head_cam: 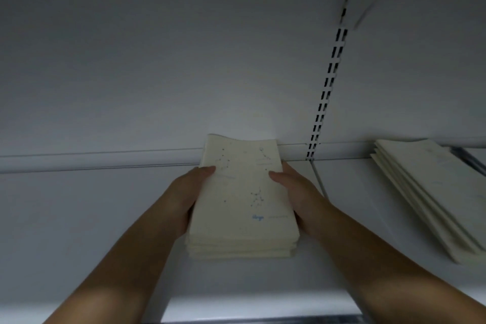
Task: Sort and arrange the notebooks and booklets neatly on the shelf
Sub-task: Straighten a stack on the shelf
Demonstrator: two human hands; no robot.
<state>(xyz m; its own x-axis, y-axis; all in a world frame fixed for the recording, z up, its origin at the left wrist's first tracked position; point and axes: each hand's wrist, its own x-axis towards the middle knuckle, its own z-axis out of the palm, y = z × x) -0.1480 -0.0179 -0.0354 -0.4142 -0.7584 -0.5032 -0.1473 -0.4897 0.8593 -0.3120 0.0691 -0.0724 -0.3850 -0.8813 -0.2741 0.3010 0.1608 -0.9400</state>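
Head view, close, facing forward and down onto shelf (92, 218)

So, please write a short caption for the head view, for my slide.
Both hands, left and right, grip a stack of cream notebooks on a white shelf.

Two bare forearms enter from the lower frame, one from about 7 o'clock and one from about 5 o'clock, with no sleeves, watch or bracelet on the parts that show. The left hand (188, 192) and right hand (297, 189) wear no gloves or rings. Nails look short and plain, though the picture is dim and soft.
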